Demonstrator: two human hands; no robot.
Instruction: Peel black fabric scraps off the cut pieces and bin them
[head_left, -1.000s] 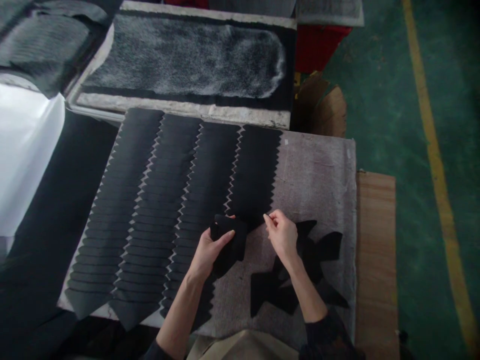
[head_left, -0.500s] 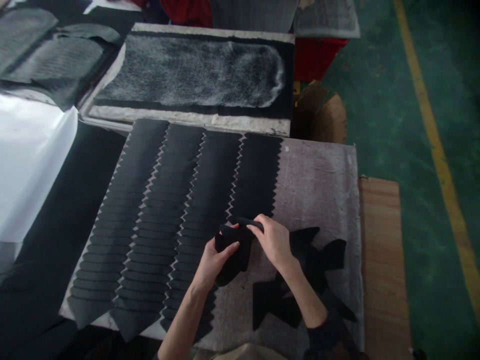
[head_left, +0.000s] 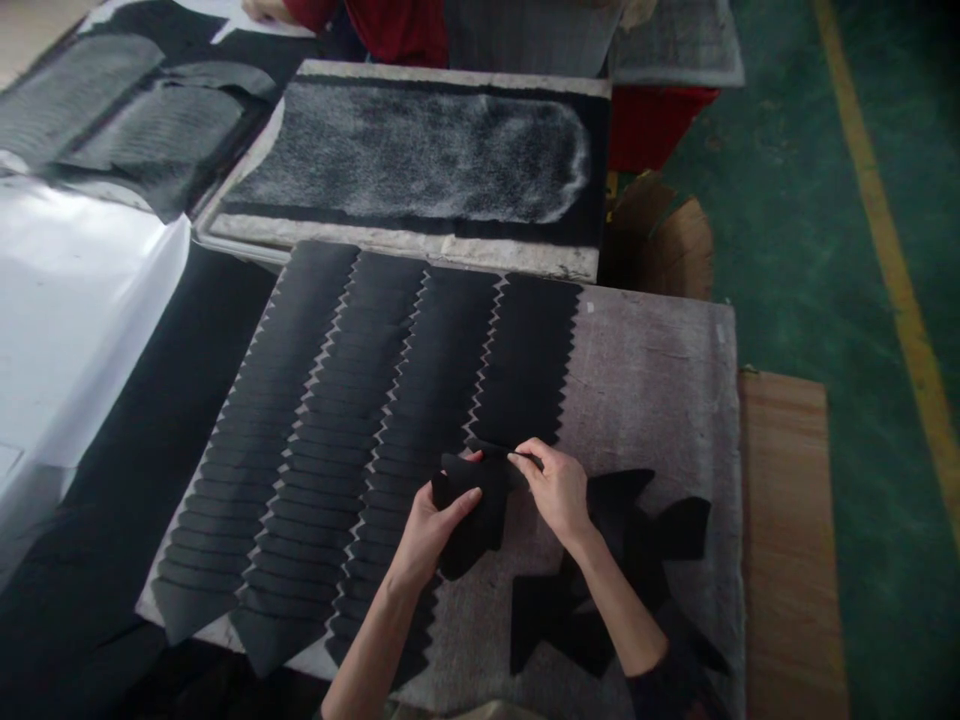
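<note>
From where I stand, the containers are beyond the far right corner of the pale mauve-grey, cloth-covered surface. Just past that corner is a brown cardboard box with a torn, bent flap; its inside is too dark for me to make out what it holds. Farther from the surface there's a red box-like container under a grey slab, and its contents are hidden from me too.

The person's left hand is over the near middle of the surface, its thumb and fingers clamped on a small bunch of black, flat, angular sheet pieces, the thumb lying across the top. The right hand, also over the middle of the surface, has its thumb and index finger pinched together on the edge of 1 thin black strip, next to the bunch.

On the left and middle of the surface lie 4 long rows of overlapping black strips with zigzag sides; the rightmost row ends by the hands, while the other 3 run to the near edge. On the near right of the surface, beside and under the right forearm, is a loose heap of pointed black pieces. Against the surface's right side stands a light-brown wooden board.
</note>
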